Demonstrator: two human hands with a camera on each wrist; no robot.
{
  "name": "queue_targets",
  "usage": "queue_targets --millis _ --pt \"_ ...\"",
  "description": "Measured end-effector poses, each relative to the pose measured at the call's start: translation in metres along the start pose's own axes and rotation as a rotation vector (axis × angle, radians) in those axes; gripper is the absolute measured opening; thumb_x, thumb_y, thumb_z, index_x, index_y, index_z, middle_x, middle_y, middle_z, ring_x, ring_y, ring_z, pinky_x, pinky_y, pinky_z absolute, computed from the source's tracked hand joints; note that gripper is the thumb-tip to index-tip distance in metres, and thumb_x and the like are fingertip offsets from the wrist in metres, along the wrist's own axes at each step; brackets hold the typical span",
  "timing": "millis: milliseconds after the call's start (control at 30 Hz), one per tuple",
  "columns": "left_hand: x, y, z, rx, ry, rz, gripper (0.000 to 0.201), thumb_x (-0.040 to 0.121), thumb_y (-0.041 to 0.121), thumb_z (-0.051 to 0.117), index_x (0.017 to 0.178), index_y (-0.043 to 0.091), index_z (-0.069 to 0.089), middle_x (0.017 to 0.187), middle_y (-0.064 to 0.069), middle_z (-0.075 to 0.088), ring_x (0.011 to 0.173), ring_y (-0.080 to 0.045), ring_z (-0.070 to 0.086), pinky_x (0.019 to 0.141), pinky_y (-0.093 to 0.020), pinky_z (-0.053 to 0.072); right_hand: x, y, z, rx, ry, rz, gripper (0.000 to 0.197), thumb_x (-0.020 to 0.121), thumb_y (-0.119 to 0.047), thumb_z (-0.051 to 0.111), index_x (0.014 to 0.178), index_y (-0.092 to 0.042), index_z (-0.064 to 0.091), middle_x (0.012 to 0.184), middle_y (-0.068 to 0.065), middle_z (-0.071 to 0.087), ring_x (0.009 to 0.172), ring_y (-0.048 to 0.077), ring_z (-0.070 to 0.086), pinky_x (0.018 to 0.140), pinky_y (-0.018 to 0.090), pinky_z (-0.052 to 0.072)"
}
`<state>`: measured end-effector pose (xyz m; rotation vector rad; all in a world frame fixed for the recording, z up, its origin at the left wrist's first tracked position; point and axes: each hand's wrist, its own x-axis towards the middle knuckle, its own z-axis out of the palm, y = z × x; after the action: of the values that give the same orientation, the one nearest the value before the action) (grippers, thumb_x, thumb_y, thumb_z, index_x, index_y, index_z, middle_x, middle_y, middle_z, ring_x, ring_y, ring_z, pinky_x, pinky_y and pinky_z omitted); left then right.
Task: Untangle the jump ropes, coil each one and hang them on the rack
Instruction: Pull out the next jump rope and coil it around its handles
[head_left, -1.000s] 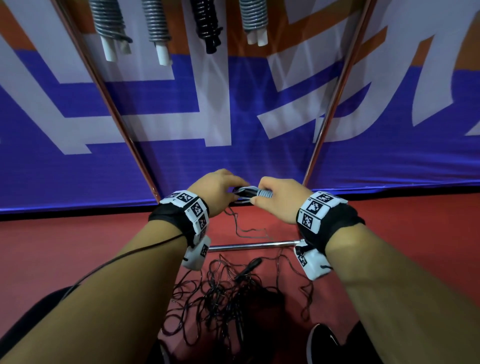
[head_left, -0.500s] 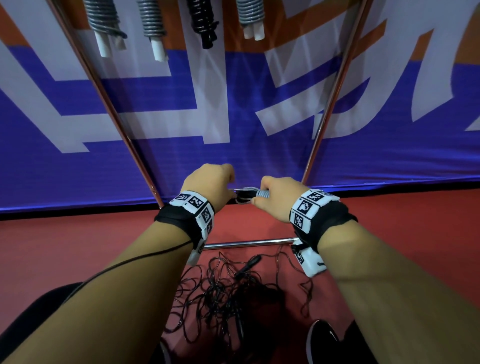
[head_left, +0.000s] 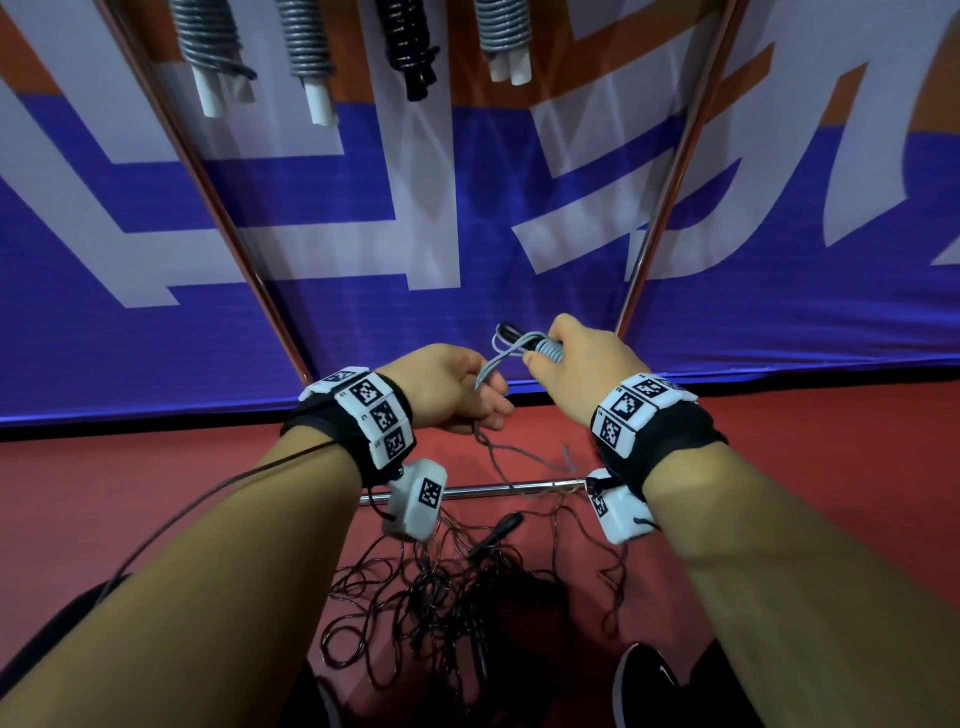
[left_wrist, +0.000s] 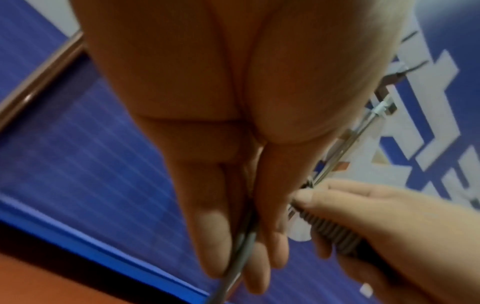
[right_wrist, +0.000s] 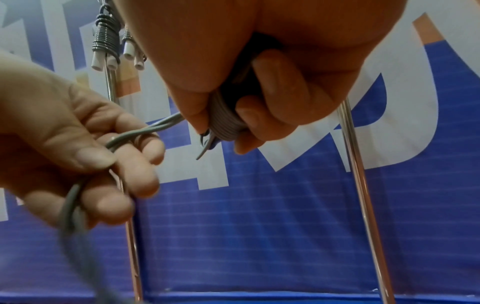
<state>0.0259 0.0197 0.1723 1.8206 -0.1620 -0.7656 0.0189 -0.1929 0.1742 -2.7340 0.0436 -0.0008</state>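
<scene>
My right hand grips the grey jump rope's coiled bundle; my left hand pinches its loose strand, above the tangled ropes on the floor.

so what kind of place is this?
Probably a sports hall or gym storage corner: red sport-type floor, a big blue-and-white printed banner as the wall, and a metal rack with coiled jump ropes hanging from it.

Head view looks forward and down over both forearms toward the far banner; each wrist view looks close along its own fingers, sharing that banner
</scene>
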Motion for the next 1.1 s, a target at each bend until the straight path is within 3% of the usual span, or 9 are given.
queue_targets --millis 233,333,433,533,633,767,833,967,1100 --pt "0.003 0.003 -0.002 0.406 0.384 0.055 0.021 0.083 0.011 0.088 0.09 0.015 0.069 0.076 -0.009 0.076 0.061 -0.022 0.077 0.064 -0.044 0.067 0.001 -0.001 0.002 0.008 -0.003 -0.017 0.034 0.101 -0.059 0.058 0.104 -0.027 0.051 0.084 0.001 0.063 0.071 0.024 0.061 0.062 0.035 0.05" --pt "0.007 0.002 -0.008 0.632 0.572 0.115 0.022 0.085 0.021 0.086 0.09 0.022 0.064 0.079 -0.004 0.071 0.051 -0.019 0.071 0.059 -0.04 0.064 0.001 0.0 0.002 -0.009 -0.028 -0.036 0.032 0.101 -0.058 0.057 0.104 -0.027 0.051 0.083 0.0 0.063 0.071 0.023 0.061 0.06 0.033 0.047" --pt "0.005 0.003 -0.004 0.517 0.669 0.145 0.026 0.086 0.021 0.084 0.088 0.025 0.059 0.08 -0.006 0.068 0.053 -0.024 0.071 0.054 -0.042 0.063 0.001 0.0 0.004 -0.027 -0.052 -0.045 0.03 0.102 -0.055 0.057 0.105 -0.026 0.052 0.082 -0.001 0.061 0.071 0.021 0.059 0.057 0.032 0.042" --pt "-0.001 0.01 0.003 0.203 0.589 0.161 0.025 0.089 0.015 0.084 0.093 0.018 0.059 0.081 -0.009 0.064 0.063 -0.027 0.076 0.056 -0.043 0.065 0.002 0.003 0.006 -0.013 -0.058 -0.021 0.03 0.102 -0.054 0.057 0.103 -0.025 0.052 0.084 0.001 0.063 0.072 0.023 0.06 0.058 0.032 0.042" --pt "-0.006 0.019 0.005 -0.057 0.393 0.186 0.014 0.1 0.012 0.071 0.106 0.005 0.061 0.089 -0.016 0.067 0.089 -0.032 0.079 0.075 -0.052 0.066 0.004 0.006 0.005 0.017 -0.034 0.021 0.028 0.101 -0.053 0.058 0.102 -0.025 0.053 0.085 0.002 0.064 0.072 0.024 0.062 0.058 0.032 0.043" --pt "-0.011 0.02 0.001 -0.119 0.263 0.16 0.007 0.104 0.008 0.063 0.109 0.003 0.065 0.088 -0.013 0.069 0.097 -0.03 0.078 0.081 -0.05 0.066 0.006 0.007 0.005 0.086 -0.012 0.071 0.031 0.101 -0.054 0.06 0.096 -0.024 0.053 0.084 0.004 0.064 0.07 0.024 0.061 0.055 0.031 0.038" --pt "-0.01 0.018 -0.001 0.016 0.311 0.15 0.003 0.099 0.012 0.072 0.1 0.009 0.07 0.08 -0.008 0.072 0.09 -0.026 0.079 0.08 -0.048 0.066 0.006 0.007 0.004 0.133 0.013 0.088 0.035 0.1 -0.055 0.061 0.093 -0.022 0.052 0.083 0.004 0.065 0.068 0.023 0.06 0.055 0.031 0.037" --pt "-0.002 0.013 -0.008 0.714 0.586 0.148 0.006 0.092 0.03 0.071 0.087 0.027 0.07 0.078 0.002 0.072 0.074 -0.021 0.072 0.073 -0.038 0.061 0.006 0.0 -0.001 0.207 0.076 0.104 0.036 0.1 -0.059 0.061 0.1 -0.023 0.056 0.084 0.001 0.064 0.071 0.02 0.06 0.056 0.031 0.036" --pt "0.007 0.009 -0.006 0.866 0.703 0.108 0.019 0.1 0.025 0.054 0.099 0.011 0.066 0.088 -0.014 0.069 0.081 -0.04 0.063 0.065 -0.039 0.048 0.006 -0.007 0.001 0.266 0.095 0.074 0.038 0.102 -0.059 0.058 0.104 -0.022 0.056 0.086 0.001 0.065 0.075 0.023 0.063 0.061 0.034 0.044"
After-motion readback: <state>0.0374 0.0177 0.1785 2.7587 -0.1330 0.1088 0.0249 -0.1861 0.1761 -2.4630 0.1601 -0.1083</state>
